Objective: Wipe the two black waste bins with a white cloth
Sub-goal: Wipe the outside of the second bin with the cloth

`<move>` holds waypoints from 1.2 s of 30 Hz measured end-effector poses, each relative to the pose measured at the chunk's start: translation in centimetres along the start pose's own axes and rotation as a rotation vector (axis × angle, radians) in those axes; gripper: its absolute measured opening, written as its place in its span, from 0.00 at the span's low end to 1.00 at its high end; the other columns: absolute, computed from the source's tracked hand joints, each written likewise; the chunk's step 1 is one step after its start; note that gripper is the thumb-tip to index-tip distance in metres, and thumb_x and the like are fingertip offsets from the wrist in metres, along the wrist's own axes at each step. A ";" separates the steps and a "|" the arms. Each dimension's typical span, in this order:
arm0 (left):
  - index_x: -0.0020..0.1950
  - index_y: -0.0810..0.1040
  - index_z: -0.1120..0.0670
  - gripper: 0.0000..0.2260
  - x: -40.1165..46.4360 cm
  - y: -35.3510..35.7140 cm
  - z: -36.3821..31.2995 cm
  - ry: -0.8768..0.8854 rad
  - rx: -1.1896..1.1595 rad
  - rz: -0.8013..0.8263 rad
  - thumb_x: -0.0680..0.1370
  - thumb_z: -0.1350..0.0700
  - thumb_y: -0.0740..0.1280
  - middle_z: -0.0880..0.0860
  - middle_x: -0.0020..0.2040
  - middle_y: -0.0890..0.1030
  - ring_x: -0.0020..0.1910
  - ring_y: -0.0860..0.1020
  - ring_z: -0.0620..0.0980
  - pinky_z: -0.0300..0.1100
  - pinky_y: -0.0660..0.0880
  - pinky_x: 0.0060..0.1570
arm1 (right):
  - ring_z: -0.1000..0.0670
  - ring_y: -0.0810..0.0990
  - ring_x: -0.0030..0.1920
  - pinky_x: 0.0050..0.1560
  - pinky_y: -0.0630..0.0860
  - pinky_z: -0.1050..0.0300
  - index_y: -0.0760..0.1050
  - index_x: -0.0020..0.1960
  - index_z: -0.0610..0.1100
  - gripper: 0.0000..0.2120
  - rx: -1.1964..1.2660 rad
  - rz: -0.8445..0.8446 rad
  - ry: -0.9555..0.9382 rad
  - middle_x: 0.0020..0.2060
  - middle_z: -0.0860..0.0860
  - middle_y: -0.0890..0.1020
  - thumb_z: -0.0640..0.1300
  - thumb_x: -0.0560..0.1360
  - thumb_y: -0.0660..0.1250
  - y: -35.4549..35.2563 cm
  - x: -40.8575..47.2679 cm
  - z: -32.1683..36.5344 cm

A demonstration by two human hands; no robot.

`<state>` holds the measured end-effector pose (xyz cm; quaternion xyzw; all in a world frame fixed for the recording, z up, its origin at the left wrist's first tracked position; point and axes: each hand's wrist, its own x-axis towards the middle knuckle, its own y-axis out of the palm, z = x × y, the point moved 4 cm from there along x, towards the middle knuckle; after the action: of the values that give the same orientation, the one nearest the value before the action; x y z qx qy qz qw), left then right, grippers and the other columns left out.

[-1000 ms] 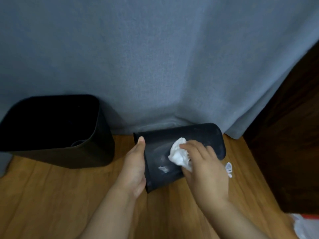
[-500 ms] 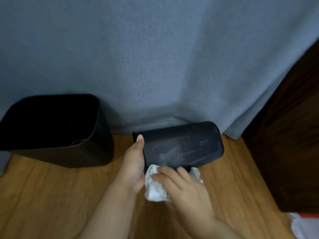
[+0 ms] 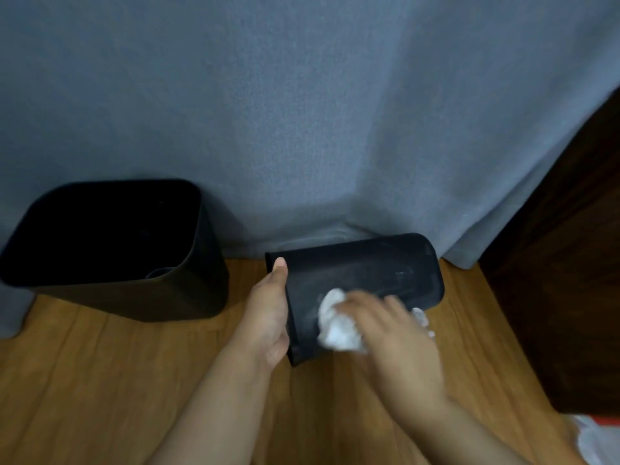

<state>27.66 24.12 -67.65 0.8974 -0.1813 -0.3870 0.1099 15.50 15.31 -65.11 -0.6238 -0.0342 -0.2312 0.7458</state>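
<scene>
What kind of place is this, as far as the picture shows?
Probably a room in a home or hotel. A grey curtain hangs down to a wooden floor, dark wooden furniture stands at the right, and two small black waste bins sit by the curtain.

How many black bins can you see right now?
2. One black plastic waste bin stands upright at the left against the grey curtain. The other black bin lies on its side on the wooden floor, between both hands. None seems hidden.

home room | grey curtain (image 3: 302, 112) | wood-plank floor (image 3: 100, 397)
</scene>
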 end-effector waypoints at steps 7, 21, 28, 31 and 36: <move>0.62 0.78 0.61 0.22 -0.2 0.5 -0.1 -0.012 -0.024 -0.008 0.84 0.45 0.55 0.62 0.54 0.85 0.51 0.84 0.58 0.48 0.80 0.48 | 0.50 0.76 0.42 0.35 0.76 0.54 0.78 0.54 0.50 0.23 0.059 -0.010 0.056 0.52 0.54 0.80 0.41 0.60 0.73 0.2 1.7 2.0; 0.62 0.77 0.60 0.24 -0.1 -0.5 0.4 -0.043 0.000 -0.025 0.82 0.42 0.57 0.61 0.50 0.85 0.44 0.85 0.57 0.47 0.82 0.40 | 0.52 0.74 0.42 0.39 0.71 0.59 0.78 0.54 0.51 0.23 0.074 0.028 -0.072 0.51 0.56 0.80 0.43 0.60 0.75 0.8 1.7 3.7; 0.64 0.77 0.58 0.22 0.3 -0.7 -0.2 0.022 0.068 -0.003 0.84 0.44 0.55 0.59 0.56 0.84 0.56 0.83 0.58 0.55 0.76 0.61 | 0.46 0.75 0.41 0.35 0.76 0.49 0.78 0.55 0.49 0.18 -0.021 -0.004 0.063 0.55 0.51 0.80 0.40 0.66 0.67 0.2 1.2 -1.5; 0.65 0.77 0.55 0.21 0.1 -0.6 -0.2 0.037 0.060 0.002 0.83 0.43 0.55 0.56 0.57 0.84 0.56 0.83 0.56 0.54 0.77 0.61 | 0.45 0.76 0.42 0.35 0.75 0.49 0.77 0.55 0.45 0.21 -0.018 -0.022 0.233 0.55 0.49 0.80 0.36 0.63 0.74 -0.2 0.7 -4.9; 0.65 0.77 0.58 0.22 0.3 -0.3 0.1 0.018 0.022 -0.022 0.83 0.43 0.55 0.59 0.57 0.84 0.56 0.83 0.58 0.53 0.78 0.59 | 0.48 0.76 0.43 0.40 0.74 0.55 0.78 0.56 0.49 0.20 0.071 -0.048 0.080 0.55 0.53 0.80 0.42 0.64 0.65 0.2 0.9 0.3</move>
<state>27.87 24.25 -67.99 0.9040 -0.1744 -0.3779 0.0973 16.44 15.34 -64.89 -0.5863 -0.0274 -0.2727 0.7624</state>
